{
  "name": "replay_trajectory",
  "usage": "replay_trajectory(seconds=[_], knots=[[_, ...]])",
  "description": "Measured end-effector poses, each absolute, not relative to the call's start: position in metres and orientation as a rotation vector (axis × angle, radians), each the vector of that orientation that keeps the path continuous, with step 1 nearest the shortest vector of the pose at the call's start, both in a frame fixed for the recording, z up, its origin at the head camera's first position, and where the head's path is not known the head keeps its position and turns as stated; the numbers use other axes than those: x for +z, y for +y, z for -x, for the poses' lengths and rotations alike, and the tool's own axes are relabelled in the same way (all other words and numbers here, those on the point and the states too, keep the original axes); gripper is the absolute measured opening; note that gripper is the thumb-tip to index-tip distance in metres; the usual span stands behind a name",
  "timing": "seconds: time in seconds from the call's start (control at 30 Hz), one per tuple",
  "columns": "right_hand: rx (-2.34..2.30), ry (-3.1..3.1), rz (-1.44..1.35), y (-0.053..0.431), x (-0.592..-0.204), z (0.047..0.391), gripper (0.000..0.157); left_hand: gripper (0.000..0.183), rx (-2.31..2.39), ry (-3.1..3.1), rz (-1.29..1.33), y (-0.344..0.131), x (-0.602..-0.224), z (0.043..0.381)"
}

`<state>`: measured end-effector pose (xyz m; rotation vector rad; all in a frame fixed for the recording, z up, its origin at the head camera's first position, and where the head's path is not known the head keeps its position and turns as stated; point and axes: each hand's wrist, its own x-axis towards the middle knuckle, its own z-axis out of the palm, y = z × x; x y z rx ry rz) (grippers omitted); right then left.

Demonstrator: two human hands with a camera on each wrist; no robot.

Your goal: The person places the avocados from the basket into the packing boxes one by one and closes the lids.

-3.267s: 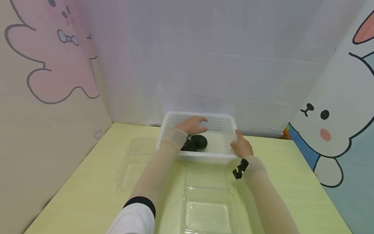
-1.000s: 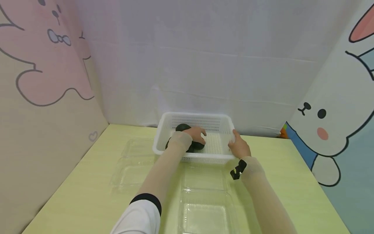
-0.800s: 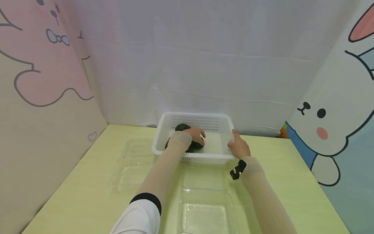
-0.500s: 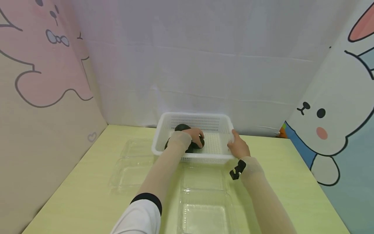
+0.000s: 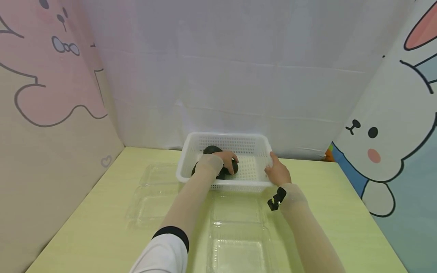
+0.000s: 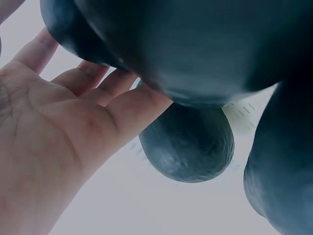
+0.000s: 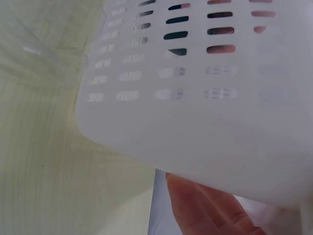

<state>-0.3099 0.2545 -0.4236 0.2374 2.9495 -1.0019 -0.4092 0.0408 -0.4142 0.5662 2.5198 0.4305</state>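
A white slotted plastic basket (image 5: 239,183) stands at the back of the table, with several dark green avocados in its left half. My left hand (image 5: 226,158) reaches inside it, fingers curled over the rightmost avocado (image 5: 235,167). Another avocado (image 5: 211,149) lies behind the wrist. In the left wrist view the left hand (image 6: 54,122) has its fingers against dark rounded fruit, while a wrinkled avocado (image 6: 190,147) shows just beyond. My right hand (image 5: 280,172) grips the basket's right end at the rim. The right wrist view shows the right hand's fingers (image 7: 205,205) below the basket wall (image 7: 146,122).
Two clear hinged plastic boxes lie opened out on the pale yellow table (image 5: 95,227): one clear box (image 5: 153,201) left of the basket, another clear box (image 5: 239,246) in front. A white sheet (image 5: 218,76) hangs close behind the basket; printed panels flank both sides.
My left hand has come down from above the avocados, and its fingers have closed over the rightmost one. The right hand keeps its grip on the basket. The view shifts slightly.
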Motion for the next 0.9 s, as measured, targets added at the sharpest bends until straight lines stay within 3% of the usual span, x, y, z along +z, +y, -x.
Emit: replay_trajectory(seconds=[0.9], knots=[[-0.988, 2.962, -0.242, 0.2538, -0.4240, 0.3086, 0.069, 0.059, 0.416, 2.525, -0.609, 0.0420, -0.4152, 0.4095]])
